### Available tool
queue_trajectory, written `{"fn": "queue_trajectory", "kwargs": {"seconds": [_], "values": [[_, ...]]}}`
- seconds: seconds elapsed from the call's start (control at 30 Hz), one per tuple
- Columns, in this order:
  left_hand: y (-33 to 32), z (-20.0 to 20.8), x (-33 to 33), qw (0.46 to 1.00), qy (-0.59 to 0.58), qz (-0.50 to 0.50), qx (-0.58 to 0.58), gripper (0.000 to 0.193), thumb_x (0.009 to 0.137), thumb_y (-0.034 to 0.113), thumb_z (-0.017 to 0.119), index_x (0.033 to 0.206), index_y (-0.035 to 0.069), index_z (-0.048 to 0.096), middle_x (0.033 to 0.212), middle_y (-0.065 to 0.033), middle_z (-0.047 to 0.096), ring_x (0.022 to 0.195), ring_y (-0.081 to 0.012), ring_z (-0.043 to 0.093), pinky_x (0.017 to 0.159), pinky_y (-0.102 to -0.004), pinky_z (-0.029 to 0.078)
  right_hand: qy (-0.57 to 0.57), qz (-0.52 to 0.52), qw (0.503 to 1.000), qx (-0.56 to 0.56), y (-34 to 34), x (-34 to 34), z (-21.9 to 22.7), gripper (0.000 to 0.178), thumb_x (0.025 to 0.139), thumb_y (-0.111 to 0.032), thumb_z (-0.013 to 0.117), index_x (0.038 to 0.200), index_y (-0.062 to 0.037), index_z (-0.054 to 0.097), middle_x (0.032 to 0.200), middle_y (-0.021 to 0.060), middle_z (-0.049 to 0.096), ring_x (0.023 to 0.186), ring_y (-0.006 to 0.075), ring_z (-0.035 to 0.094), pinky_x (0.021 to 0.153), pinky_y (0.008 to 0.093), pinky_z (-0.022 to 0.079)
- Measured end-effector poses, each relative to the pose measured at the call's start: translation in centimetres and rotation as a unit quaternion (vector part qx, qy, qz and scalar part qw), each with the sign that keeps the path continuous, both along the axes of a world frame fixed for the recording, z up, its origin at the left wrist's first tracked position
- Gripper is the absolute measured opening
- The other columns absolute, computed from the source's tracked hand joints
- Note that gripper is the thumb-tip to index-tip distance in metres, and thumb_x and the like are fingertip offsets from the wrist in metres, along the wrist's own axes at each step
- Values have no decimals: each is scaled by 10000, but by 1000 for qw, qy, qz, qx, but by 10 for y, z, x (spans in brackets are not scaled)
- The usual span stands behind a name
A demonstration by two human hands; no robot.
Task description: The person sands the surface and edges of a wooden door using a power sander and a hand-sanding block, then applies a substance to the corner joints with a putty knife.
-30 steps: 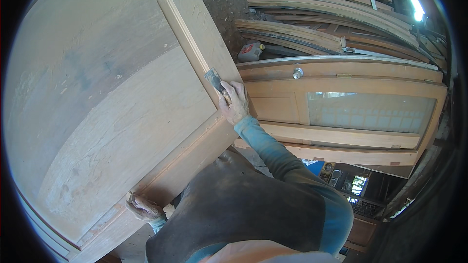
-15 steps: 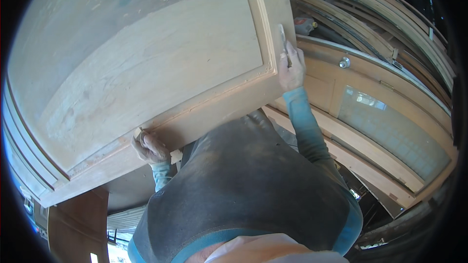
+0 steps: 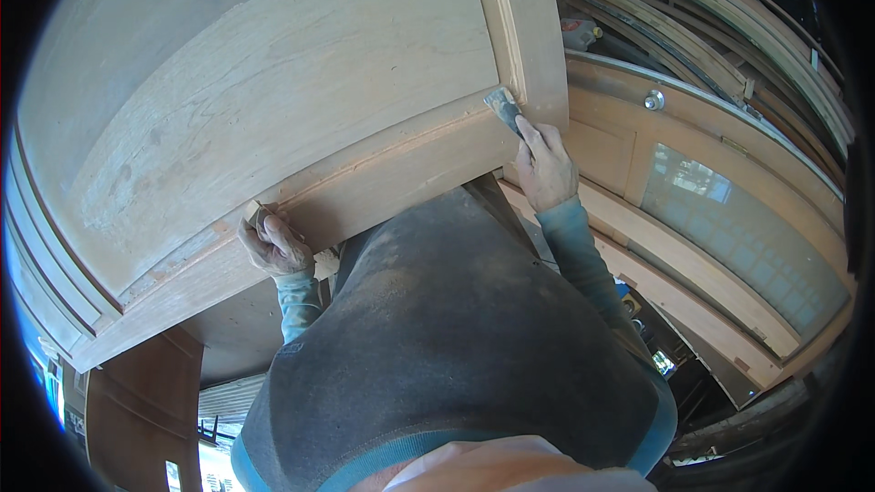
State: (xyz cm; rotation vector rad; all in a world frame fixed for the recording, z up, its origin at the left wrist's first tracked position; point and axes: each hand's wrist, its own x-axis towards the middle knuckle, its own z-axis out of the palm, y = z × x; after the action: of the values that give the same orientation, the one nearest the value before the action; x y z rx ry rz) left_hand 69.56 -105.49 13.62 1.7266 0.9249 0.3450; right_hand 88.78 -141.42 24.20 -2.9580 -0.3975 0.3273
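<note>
A wooden panel door (image 3: 310, 100) lies before me, its raised moulding (image 3: 401, 141) running along the near and right edges, with pale smears on it. My right hand (image 3: 547, 169) is closed round a small putty knife (image 3: 503, 107). The knife's pale, smeared blade rests at the moulding near the panel's near right corner. Farther left along the near frame, my left hand (image 3: 276, 244) is closed, fingers curled, on a small tan-edged piece (image 3: 252, 210). Most of that piece is hidden by the fingers, so I cannot tell its kind.
To the right stands another wooden door (image 3: 620, 150) with a glass pane (image 3: 734, 232) and a round knob (image 3: 653, 100). Long wooden strips (image 3: 674, 14) are stacked behind it, beside a plastic bottle (image 3: 580, 34). A brown board (image 3: 146, 410) stands at lower left.
My right hand has come nearer and turned the putty knife from the right frame member to the near corner moulding. My left hand stays at nearly the same place on the frame.
</note>
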Motion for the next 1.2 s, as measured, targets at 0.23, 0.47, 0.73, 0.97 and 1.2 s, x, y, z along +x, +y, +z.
{"fn": "queue_trajectory", "kwargs": {"seconds": [0.23,0.47,0.73,0.97,1.2], "values": [[-4,6,9,999,-29,17,34,389,1100,350,521,1213,-22,522,917,-56,643,759,-95,555,705,-244,456,-8,-2,1000,-9,25,-9,-9,397,995,-157,597,1390,-119,603,1118,125,621,925,376,672,783,503,565],[1,-29,-10,990,-127,-37,49,334,1112,251,490,1271,-43,474,1045,-91,639,895,-130,566,796,-276,472,74,-55,994,-63,37,-21,-4,392,1002,-155,570,1384,-69,582,1106,164,605,967,406,655,795,526,547],[-5,-19,-4,998,-52,-11,-14,409,1118,279,474,1384,-32,468,1101,-106,642,1012,-178,600,913,-305,490,-29,5,991,128,54,5,-12,413,938,-94,658,1348,-91,606,1092,173,642,908,414,675,789,509,565],[2,9,12,994,-108,7,20,397,1097,326,497,1263,-13,621,1011,-41,690,835,-110,603,774,-271,513,-123,183,945,241,141,133,-56,253,929,-140,717,1149,-17,725,1096,192,701,1018,370,681,893,450,567],[-26,41,34,964,-179,98,-173,302,1075,194,579,1279,-23,631,924,-63,655,727,-134,624,659,-258,518,-38,311,872,375,197,16,-14,454,844,-230,827,1211,-29,653,1159,144,659,1065,320,675,869,408,594]]}}
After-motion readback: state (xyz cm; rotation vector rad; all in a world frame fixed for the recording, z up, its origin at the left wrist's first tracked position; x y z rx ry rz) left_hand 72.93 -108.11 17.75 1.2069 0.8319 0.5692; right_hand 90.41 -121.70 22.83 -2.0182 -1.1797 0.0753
